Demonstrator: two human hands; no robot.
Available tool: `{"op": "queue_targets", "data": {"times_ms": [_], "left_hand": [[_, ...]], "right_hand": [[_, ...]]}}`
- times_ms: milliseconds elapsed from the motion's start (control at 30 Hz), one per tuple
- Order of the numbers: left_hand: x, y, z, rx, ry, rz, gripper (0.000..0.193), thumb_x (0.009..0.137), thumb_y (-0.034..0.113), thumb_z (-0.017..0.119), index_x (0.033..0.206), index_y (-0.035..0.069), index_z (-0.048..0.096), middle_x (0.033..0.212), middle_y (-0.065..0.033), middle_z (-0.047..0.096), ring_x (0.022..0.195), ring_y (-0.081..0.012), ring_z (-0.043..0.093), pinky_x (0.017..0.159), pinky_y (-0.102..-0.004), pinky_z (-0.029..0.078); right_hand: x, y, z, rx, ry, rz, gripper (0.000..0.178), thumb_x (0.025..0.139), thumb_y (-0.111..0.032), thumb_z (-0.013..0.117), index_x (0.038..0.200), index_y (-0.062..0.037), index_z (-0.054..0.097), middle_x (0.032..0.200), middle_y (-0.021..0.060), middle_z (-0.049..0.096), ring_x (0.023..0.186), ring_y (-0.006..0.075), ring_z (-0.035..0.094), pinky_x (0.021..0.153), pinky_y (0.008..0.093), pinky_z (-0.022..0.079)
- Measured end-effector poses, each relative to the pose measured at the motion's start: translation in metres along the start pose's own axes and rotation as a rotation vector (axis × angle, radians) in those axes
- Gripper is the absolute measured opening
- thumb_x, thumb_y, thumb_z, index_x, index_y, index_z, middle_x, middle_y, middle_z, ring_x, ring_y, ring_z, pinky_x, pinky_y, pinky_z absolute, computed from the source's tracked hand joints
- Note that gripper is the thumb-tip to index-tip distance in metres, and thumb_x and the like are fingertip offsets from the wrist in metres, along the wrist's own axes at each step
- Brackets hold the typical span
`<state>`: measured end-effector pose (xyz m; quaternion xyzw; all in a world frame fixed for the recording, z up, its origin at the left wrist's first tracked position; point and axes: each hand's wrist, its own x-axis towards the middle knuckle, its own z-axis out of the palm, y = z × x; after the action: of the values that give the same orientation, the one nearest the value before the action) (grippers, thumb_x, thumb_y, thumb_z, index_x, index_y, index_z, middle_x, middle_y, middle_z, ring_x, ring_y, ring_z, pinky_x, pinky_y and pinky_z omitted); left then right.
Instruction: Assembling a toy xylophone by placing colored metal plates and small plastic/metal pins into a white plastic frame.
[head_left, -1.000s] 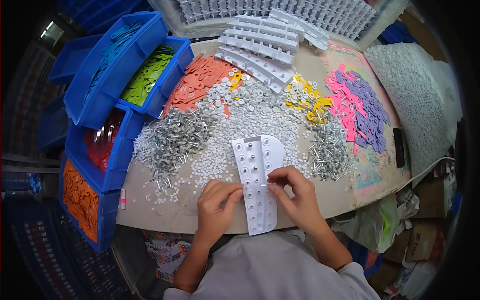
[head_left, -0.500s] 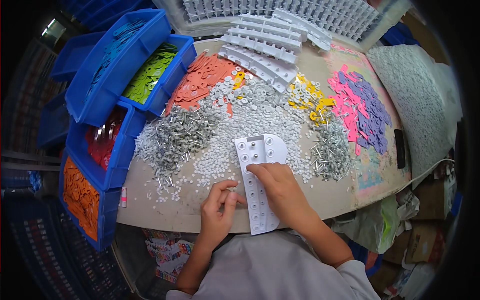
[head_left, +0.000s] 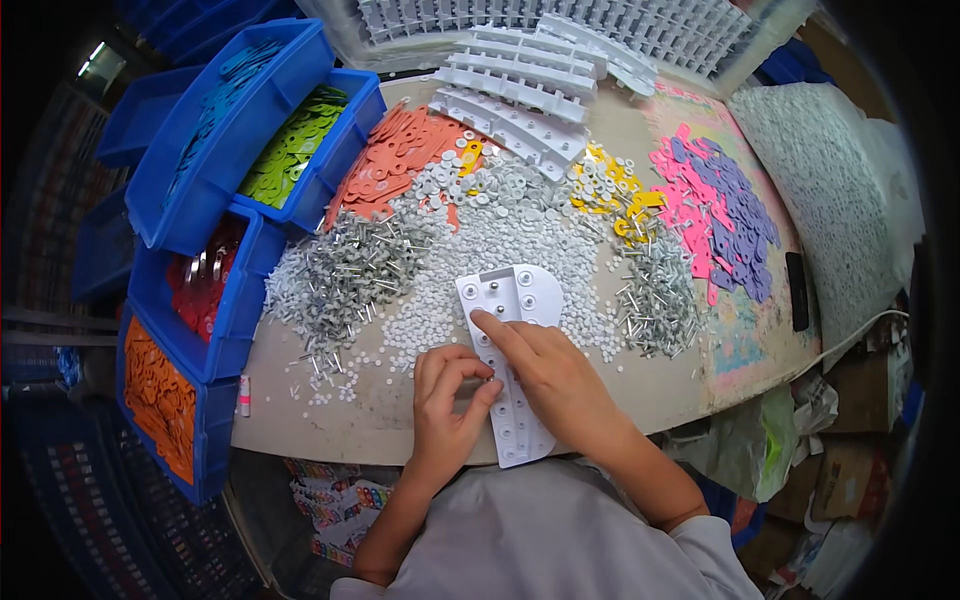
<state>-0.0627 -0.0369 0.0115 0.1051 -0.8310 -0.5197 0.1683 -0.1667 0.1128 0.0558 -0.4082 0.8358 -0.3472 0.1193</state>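
Observation:
A long white plastic tray (head_left: 518,446), rounded at its far right corner, lies lengthwise before me near the table's front edge. Round studs line its sides, and metal pins stand in its middle channel. My right hand (head_left: 556,378) lies across the tray and grips it, index fingertip on the left rim. At the tray's left side my left hand (head_left: 447,402) is closed in a pinch over the channel. A tiny dark bit shows at those fingertips, too small to name. Loose white discs (head_left: 530,235) are spread just beyond the tray.
Metal pins lie in piles at left (head_left: 345,265) and right (head_left: 660,305). Flat coral pieces (head_left: 395,160), pink pieces (head_left: 690,200) and purple pieces (head_left: 740,220) lie farther out. Blue bins (head_left: 215,420) line the left edge. More white trays (head_left: 515,85) are stacked at the back.
My left hand has moved right and up, from beside the tray to over its channel. The tray's far end has swung slightly left, my right hand going with it.

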Motion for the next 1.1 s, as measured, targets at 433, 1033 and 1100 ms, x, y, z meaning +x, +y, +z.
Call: {"op": "queue_targets", "data": {"times_ms": [433, 1033, 1100], "left_hand": [[0.007, -0.003, 0.017, 0.245, 0.034, 0.144, 0.019, 0.08, 0.009, 0.085, 0.088, 0.006, 0.068, 0.119, -0.0108, 0.06, 0.114, -0.0305, 0.053, 0.099, -0.043, 0.041], [-0.002, -0.007, -0.007, 0.422, 0.045, 0.064, 0.064, 0.08, 0.025, 0.086, 0.137, 0.007, 0.062, 0.118, -0.009, 0.066, 0.113, -0.0306, 0.059, 0.104, -0.047, 0.036], [-0.003, -0.009, -0.007, 0.402, -0.03, 0.039, 0.065, 0.082, 0.025, 0.085, 0.139, 0.006, 0.06, 0.116, -0.009, 0.067, 0.112, -0.03, 0.06, 0.104, -0.0464, 0.037]], "right_hand": [[-0.048, 0.073, -0.066, -0.592, 0.398, 0.397, 0.048, 0.092, -0.011, 0.074, 0.138, -0.005, 0.061, 0.141, 0.0194, 0.057, 0.132, 0.0402, 0.05, 0.114, 0.0509, 0.037], [-0.067, 0.101, -0.06, -0.51, 0.39, 0.441, 0.021, 0.09, -0.003, 0.073, 0.11, -0.0041, 0.067, 0.121, 0.0113, 0.063, 0.118, 0.0343, 0.056, 0.108, 0.0446, 0.038], [-0.065, 0.102, -0.056, -0.514, 0.403, 0.424, 0.02, 0.09, -0.003, 0.073, 0.109, -0.0044, 0.067, 0.119, 0.0107, 0.063, 0.117, 0.0337, 0.056, 0.107, 0.0446, 0.039]]}}
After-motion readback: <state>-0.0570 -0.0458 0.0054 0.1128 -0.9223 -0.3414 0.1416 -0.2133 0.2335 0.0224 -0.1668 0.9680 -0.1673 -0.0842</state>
